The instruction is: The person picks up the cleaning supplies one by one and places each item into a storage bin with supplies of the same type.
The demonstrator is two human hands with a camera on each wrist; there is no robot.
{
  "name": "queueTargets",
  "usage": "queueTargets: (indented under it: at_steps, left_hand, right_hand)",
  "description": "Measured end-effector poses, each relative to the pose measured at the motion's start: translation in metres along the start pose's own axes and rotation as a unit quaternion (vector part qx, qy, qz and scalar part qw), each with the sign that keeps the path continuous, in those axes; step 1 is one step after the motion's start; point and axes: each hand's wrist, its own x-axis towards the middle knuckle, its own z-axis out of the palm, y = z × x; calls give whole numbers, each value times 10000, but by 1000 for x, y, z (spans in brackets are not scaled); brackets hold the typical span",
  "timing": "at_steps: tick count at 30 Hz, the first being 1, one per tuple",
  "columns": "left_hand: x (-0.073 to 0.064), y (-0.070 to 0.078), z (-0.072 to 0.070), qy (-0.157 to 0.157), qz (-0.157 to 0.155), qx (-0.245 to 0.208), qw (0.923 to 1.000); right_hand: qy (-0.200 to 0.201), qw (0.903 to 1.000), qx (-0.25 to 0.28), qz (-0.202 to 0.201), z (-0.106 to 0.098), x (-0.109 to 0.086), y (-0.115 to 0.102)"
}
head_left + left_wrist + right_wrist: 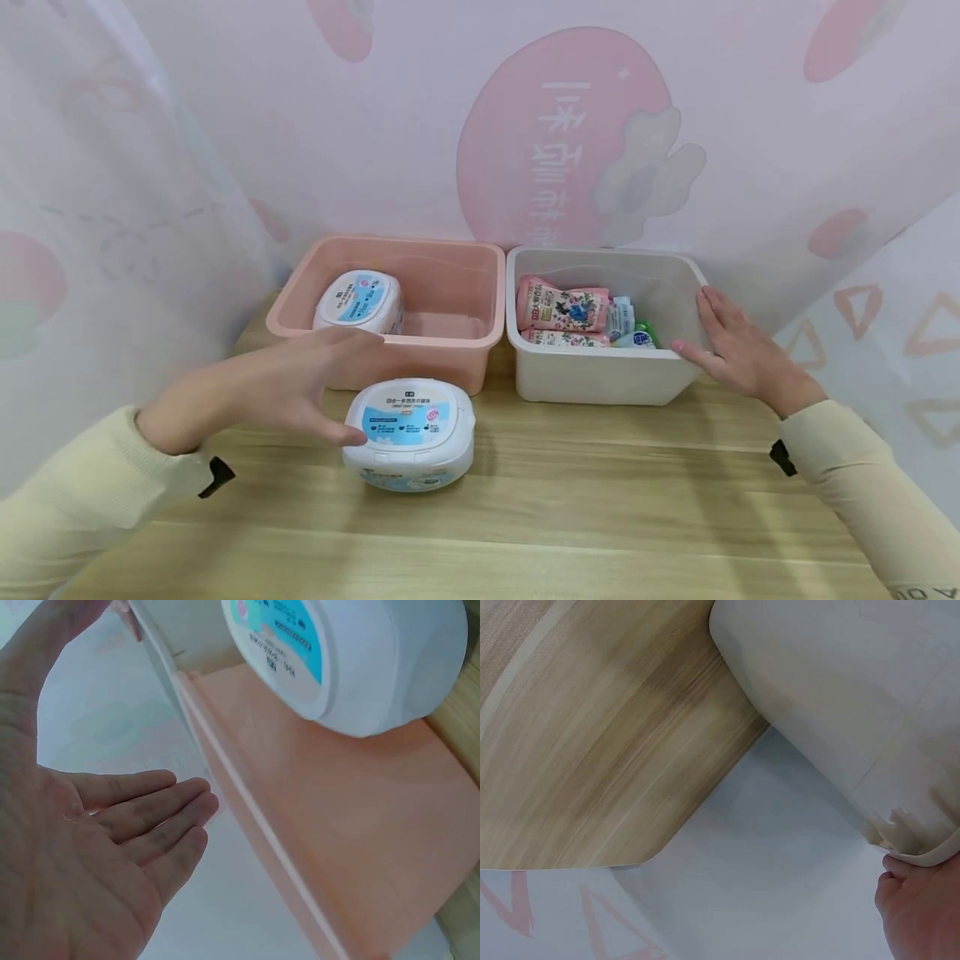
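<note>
A white lidded laundry pod tub with a blue label stands on the table in front of a pink bin. My left hand is just left of this tub, its thumb near the lid's edge and its fingers over the pink bin's front rim. In the left wrist view the left palm shows, with nothing held. A second, similar tub sits inside the pink bin. My right hand rests on the right rim of a white bin, fingers extended and thumb near the front corner.
Pink floral pouches and smaller blue and green packs lie in the white bin. The two bins stand side by side at the back of the wooden table, against a printed curtain.
</note>
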Motion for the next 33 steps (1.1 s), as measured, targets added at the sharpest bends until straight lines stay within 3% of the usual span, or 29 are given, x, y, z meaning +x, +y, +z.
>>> queueTargets:
  at_steps: [5, 13, 26, 33]
  left_hand:
    - [9, -4, 20, -34, 576, -125, 9983]
    - [16, -6, 47, -383, -182, 49, 9991]
    - [32, -12, 79, -649, -314, 196, 9972]
    - [37, -15, 91, -492, -291, 295, 9979]
  right_hand:
    - [61, 10000, 25, -38, 1, 0, 1]
    - [26, 9999, 84, 64, 2, 1, 1]
    - [60, 9999, 108, 99, 4, -1, 0]
    - [139, 9998, 141, 57, 4, -1, 0]
